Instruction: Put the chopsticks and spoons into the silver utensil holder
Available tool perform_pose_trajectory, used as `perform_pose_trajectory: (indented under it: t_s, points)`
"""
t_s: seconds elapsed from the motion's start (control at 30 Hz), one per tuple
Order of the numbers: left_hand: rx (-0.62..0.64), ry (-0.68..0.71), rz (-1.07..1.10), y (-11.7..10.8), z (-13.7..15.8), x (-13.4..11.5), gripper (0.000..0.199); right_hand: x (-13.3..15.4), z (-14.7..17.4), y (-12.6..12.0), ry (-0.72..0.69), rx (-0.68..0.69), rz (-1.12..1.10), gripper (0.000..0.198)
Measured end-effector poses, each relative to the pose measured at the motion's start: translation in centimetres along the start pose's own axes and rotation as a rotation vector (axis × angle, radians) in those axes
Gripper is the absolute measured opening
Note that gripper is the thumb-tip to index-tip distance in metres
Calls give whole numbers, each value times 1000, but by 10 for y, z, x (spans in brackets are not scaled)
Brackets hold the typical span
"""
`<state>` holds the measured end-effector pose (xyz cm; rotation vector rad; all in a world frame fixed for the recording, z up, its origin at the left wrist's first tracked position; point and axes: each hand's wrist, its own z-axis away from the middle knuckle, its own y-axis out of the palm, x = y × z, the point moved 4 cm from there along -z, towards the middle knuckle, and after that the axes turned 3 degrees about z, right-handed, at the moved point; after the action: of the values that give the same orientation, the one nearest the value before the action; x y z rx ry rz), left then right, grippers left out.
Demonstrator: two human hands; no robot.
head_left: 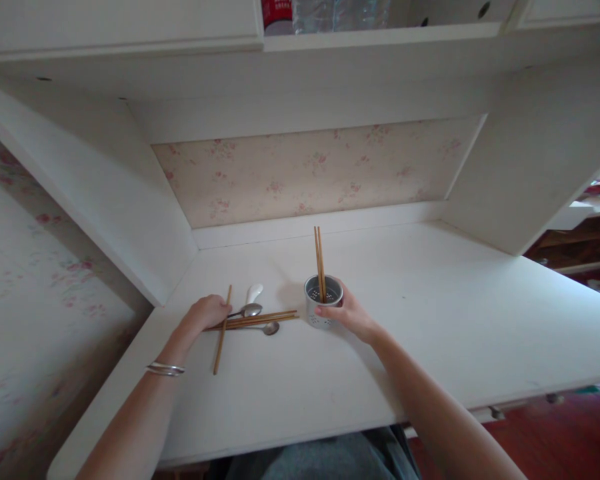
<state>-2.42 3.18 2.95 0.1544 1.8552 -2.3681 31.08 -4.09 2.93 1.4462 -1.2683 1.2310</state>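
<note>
My right hand (347, 313) is wrapped around the right side of a perforated metal utensil holder (320, 321), thumb across its front. Two wooden chopsticks (319, 260) stand upright in the holder, leaning slightly left. To the left, the fingers of my left hand (209, 312) are curled closed at the handle of a metal spoon (251, 310) and the ends of several wooden chopsticks (265, 319); which of these they grip is hidden. One chopstick (220, 350) lies crosswise over the others. A second metal spoon (271, 329) lies in front, and a white spoon (254, 292) lies behind.
The items are on a white countertop (430, 333) inside a cabinet recess. White side panels (530, 160) flank it, with a floral back wall (310, 173). An overhead shelf (380, 39) holds plastic bottles (340, 15). My body is close to the front edge.
</note>
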Motion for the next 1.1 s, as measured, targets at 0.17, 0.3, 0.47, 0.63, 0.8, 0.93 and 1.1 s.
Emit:
perform_pose_trajectory:
  t_s: [0.17, 0.3, 0.47, 0.63, 0.8, 0.93, 1.1]
  points:
    - [-37, 47, 209, -17, 8, -4, 35, -2, 0, 0, -3, 0, 17, 68]
    - [-17, 165, 632, -40, 22, -23, 36, -1, 0, 0, -13, -1, 17, 69]
    - [-142, 329, 999, -80, 46, -69, 41, -4, -2, 0, -26, -4, -3, 70]
    - [-385, 426, 1276, -112, 58, -113, 37, -7, -3, -1, -32, 4, 1, 71]
    - [-527, 509, 1289, -116, 57, -153, 33, -4, -3, 0, -47, 10, -2, 70]
    - [-488, 539, 1140, -91, 45, -179, 34, -3, -3, 0, -71, 20, 9, 67]
    - [-461, 532, 856, -50, 29, -194, 28, -3, -3, -2, -88, 4, 53, 68]
